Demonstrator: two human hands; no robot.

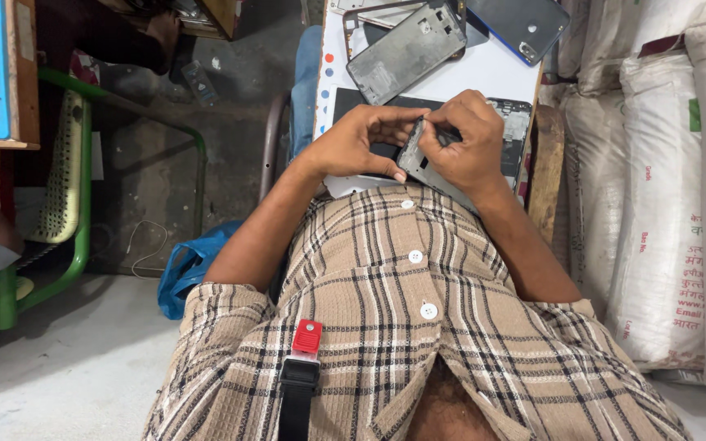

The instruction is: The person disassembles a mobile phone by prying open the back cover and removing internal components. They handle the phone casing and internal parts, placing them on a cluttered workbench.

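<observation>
Phone frame (413,155): gripped by left hand (351,140) and right hand (467,140) over the white worktop (484,73). Risk, judged: fingertip prying pressure may bend it or make it slip.

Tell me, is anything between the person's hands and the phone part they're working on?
No. Both the left hand and the right hand grip the grey phone frame directly, with nothing visible in between.

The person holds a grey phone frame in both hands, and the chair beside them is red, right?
Not quite. Both hands do hold the grey phone frame, but the chair is green, not red, as the head view shows.
</observation>
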